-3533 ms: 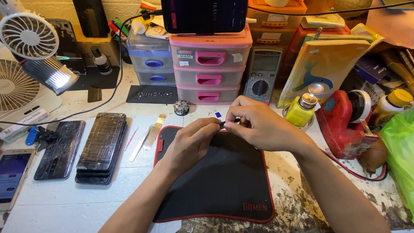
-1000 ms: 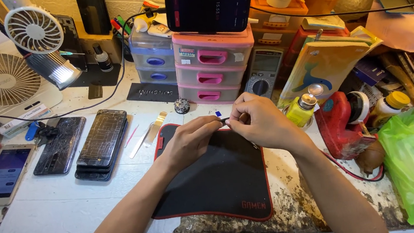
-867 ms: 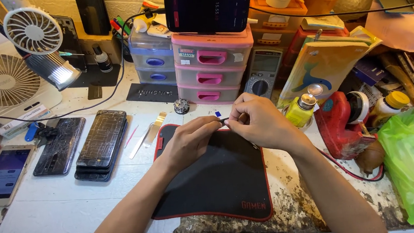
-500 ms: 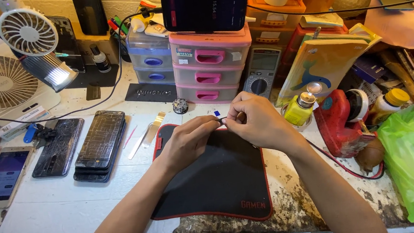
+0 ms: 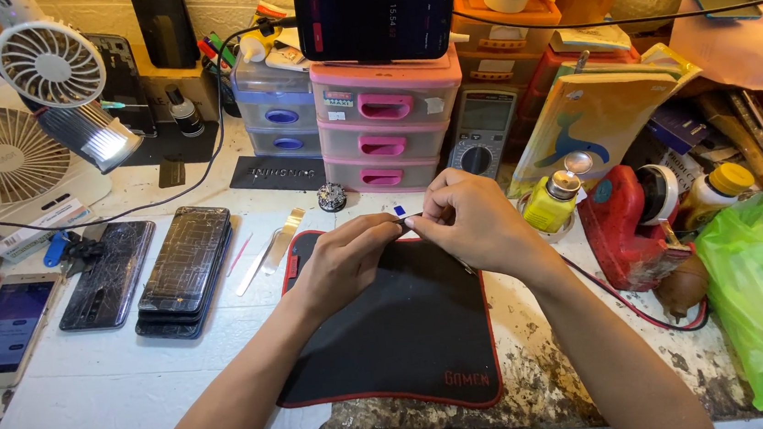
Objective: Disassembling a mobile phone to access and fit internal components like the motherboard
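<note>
Fingers [image 5: 389, 231] of our left hand [image 5: 342, 262] and right hand [image 5: 472, 222] pinch together on a tiny white-and-blue part [image 5: 399, 211], too small to identify, above the far edge of the black red-trimmed rubber mat [image 5: 401, 332] on the white tabletop [image 5: 120, 384], right of stacked cracked black phones [image 5: 186, 268].

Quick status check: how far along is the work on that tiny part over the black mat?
Set out already: the black mat, cracked phones stacked at its left, metal pry tools beside them. In hand: left hand and right hand meet fingertip to fingertip over the mat's far edge, pinching a tiny part too small to identify. Left: nothing shows it fitted anywhere; the cracked phones lie untouched.
</note>
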